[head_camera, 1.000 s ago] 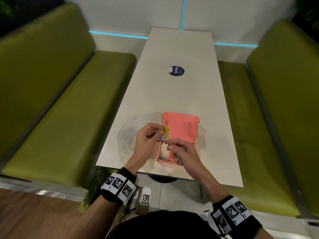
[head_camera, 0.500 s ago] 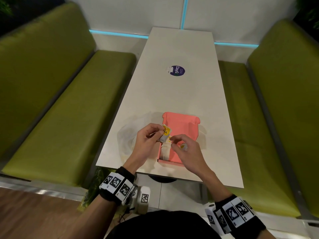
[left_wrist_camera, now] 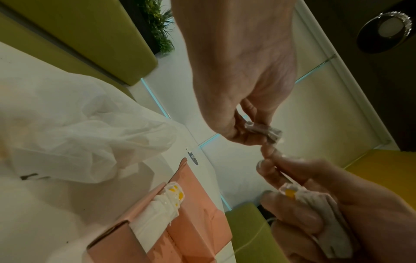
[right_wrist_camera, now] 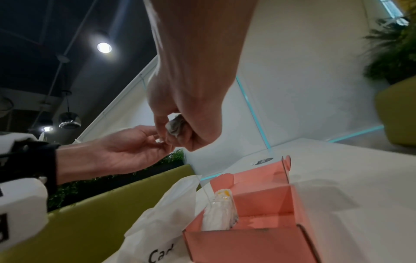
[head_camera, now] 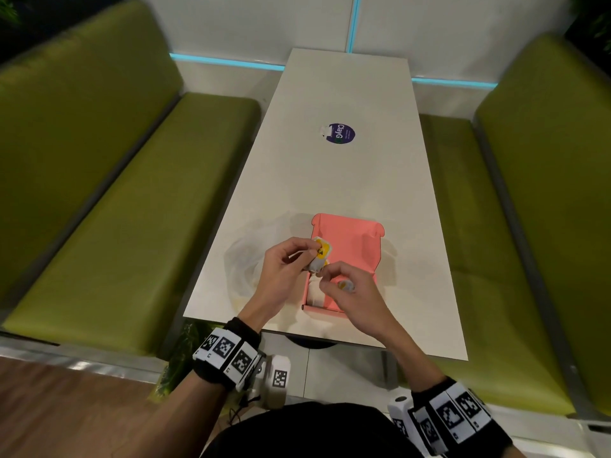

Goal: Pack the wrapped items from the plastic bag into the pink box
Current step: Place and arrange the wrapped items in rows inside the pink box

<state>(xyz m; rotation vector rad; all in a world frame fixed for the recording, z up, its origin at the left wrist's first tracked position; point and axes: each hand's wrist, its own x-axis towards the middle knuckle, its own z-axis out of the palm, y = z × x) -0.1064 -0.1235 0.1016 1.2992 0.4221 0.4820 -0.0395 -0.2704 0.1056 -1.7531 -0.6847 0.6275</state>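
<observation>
The open pink box [head_camera: 360,239] lies near the table's front edge, its lid folded back. One white-wrapped item [head_camera: 314,294] with yellow marks lies along the box's left wall [left_wrist_camera: 166,204] [right_wrist_camera: 221,210]. Above the box's left side, my left hand [head_camera: 309,256] pinches a wrapped item [head_camera: 320,254] [left_wrist_camera: 263,131]. My right hand [head_camera: 327,279] holds a second wrapped item [head_camera: 345,285] [left_wrist_camera: 315,201] [right_wrist_camera: 175,127] in its curled fingers. Its thumb and forefinger meet at the lower end of the left hand's item. The crumpled white plastic bag [head_camera: 244,259] [left_wrist_camera: 78,133] lies left of the box.
A round purple sticker [head_camera: 342,133] sits mid-table [head_camera: 330,180]. Green benches [head_camera: 132,209] flank the white table on both sides. The table's front edge runs just below my wrists. The bag [right_wrist_camera: 157,227] carries black lettering.
My right hand has risen from the box's front end, carrying its wrapped item, and its fingertips now meet the left hand's item. The left hand has barely moved.
</observation>
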